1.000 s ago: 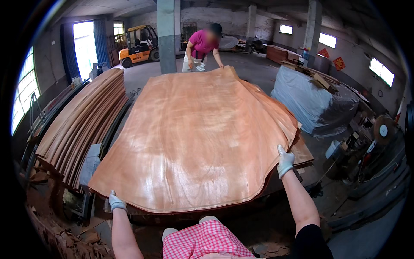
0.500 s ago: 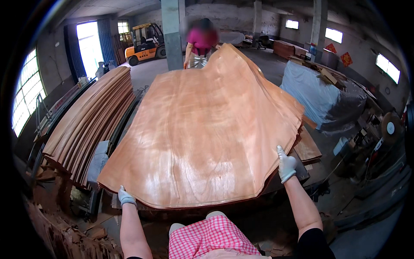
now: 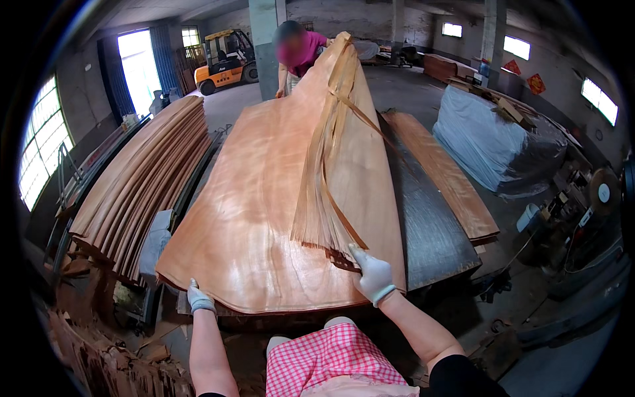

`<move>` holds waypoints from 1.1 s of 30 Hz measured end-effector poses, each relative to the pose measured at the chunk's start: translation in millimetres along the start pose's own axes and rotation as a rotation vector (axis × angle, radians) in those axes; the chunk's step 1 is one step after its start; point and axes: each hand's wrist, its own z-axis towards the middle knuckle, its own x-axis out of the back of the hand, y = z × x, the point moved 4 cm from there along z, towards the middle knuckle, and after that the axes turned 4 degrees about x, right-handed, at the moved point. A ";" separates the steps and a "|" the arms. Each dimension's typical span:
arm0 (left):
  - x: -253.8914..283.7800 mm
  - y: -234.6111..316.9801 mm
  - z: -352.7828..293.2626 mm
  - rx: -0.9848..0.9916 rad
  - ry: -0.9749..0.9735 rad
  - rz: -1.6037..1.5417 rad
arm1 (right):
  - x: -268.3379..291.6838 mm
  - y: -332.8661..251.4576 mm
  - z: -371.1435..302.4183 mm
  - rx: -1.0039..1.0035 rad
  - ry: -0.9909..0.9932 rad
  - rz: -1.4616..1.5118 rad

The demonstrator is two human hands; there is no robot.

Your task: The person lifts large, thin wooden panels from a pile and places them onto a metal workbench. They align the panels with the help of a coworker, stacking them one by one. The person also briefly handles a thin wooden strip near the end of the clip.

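A stack of thin wood veneer sheets [image 3: 245,225] lies in front of me on a dark table [image 3: 436,225]. Its right side is folded up and over toward the middle, so the layered edges [image 3: 323,218] show in a fan. My left hand [image 3: 200,298], in a pale glove, is closed on the near left edge of the stack, with its fingers under the sheets. My right hand [image 3: 374,272], gloved too, grips the near end of the folded edges, thumb on top. Across the table a person in a pink top [image 3: 304,56] holds up the far folded corner.
Another stack of veneer [image 3: 139,178] stands on the left. Narrow veneer strips [image 3: 446,175] lie along the table's right side. Farther right is a plastic-covered pile [image 3: 473,135]. An orange forklift [image 3: 225,63] is parked at the back by a pillar [image 3: 268,53]. Wood scraps [image 3: 112,351] litter the lower left.
My right hand has moved left and inward, folding the right side of the sheets over and baring the dark table. The other person has leaned left, raising the far corner. My left hand stays at its edge.
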 end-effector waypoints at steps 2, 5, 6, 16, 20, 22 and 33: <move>1.4 -0.2 -3.8 0.002 0.024 0.019 | -4.4 -2.3 -3.1 -0.003 -0.010 0.007; 6.6 -1.8 -0.3 -0.007 0.008 -0.005 | -8.0 -10.9 -10.7 0.000 -0.073 -0.008; 9.2 -0.5 2.4 -0.031 -0.022 -0.024 | -11.0 -14.9 -14.3 0.003 -0.103 -0.015; -13.2 -0.1 -13.3 -0.068 -0.055 -0.013 | -170.6 -28.7 -65.8 -0.058 -0.533 -0.294; -2.3 12.9 -20.2 -0.086 -0.053 -0.004 | -180.5 -49.1 -63.5 -0.108 -0.531 -0.243; 4.3 16.4 -19.9 -0.099 -0.027 0.009 | -174.4 -54.9 -53.9 -0.113 -0.503 -0.216; 9.8 8.6 -19.9 -0.143 -0.081 0.028 | -170.6 -62.6 -63.0 0.096 -0.699 0.031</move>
